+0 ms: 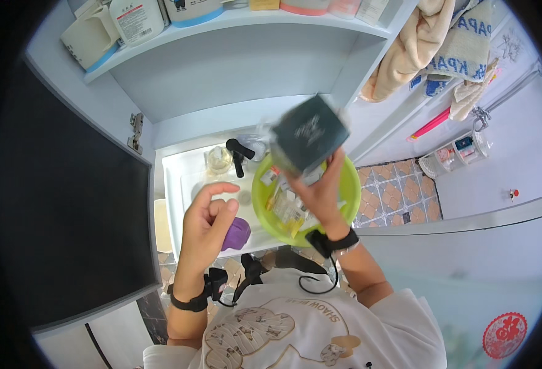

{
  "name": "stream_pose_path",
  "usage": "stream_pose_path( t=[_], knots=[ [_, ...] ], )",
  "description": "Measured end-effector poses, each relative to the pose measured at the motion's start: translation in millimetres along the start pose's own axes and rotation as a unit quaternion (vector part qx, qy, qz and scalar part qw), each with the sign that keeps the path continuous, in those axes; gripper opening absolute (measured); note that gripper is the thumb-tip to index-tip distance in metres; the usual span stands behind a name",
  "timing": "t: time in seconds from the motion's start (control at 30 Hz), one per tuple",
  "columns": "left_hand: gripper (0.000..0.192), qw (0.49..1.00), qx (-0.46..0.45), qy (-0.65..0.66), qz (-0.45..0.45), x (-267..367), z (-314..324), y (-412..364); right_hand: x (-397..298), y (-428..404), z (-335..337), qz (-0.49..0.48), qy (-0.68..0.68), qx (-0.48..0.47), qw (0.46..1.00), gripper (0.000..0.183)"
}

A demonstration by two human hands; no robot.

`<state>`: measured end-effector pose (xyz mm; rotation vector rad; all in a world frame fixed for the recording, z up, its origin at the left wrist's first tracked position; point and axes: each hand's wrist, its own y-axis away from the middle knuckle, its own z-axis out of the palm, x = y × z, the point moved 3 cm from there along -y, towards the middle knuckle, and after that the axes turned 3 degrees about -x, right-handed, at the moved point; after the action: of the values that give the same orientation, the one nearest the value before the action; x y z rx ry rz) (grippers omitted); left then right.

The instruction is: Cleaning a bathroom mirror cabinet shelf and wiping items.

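Observation:
A dark green box (310, 133), blurred and bearing pale writing, is gripped from below in my right hand (322, 191). It is held up in front of the open cabinet, above a lime-green basin (353, 198). Packets and small boxes (294, 207) fill the basin, partly covered by my right hand and the box. My left hand (211, 221) is raised over the white sink (171, 184), thumb and forefinger apart, with nothing between them. Behind its thumb a purple cloth or sponge-like item (237, 234) shows in part.
A black faucet (238, 154) and a clear glass jar (218, 159) are at the sink's back. The cabinet door (81, 198) hangs open at left on its hinge (135, 133). Bottles and containers line the upper shelf (252, 17). Towels (458, 50) hang at upper right.

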<state>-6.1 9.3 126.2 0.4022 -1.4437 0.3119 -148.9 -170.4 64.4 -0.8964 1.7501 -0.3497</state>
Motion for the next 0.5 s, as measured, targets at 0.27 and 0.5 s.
stream_pose_path(
  t=[0.27, 0.5],
  knots=[
    [0.015, 0.999, -0.027, -0.02, 0.008, -13.9, 6.7, 10.2, 93.5, -95.0, 1.6, 0.064, 0.153, 0.168, 0.972, 0.096],
    [0.014, 0.999, 0.0, -0.027, -0.033, -22.5, 0.7, 14.6, 106.2, -82.1, 12.2, 0.021, 0.282, 0.146, 0.948, 0.1]
  ],
)
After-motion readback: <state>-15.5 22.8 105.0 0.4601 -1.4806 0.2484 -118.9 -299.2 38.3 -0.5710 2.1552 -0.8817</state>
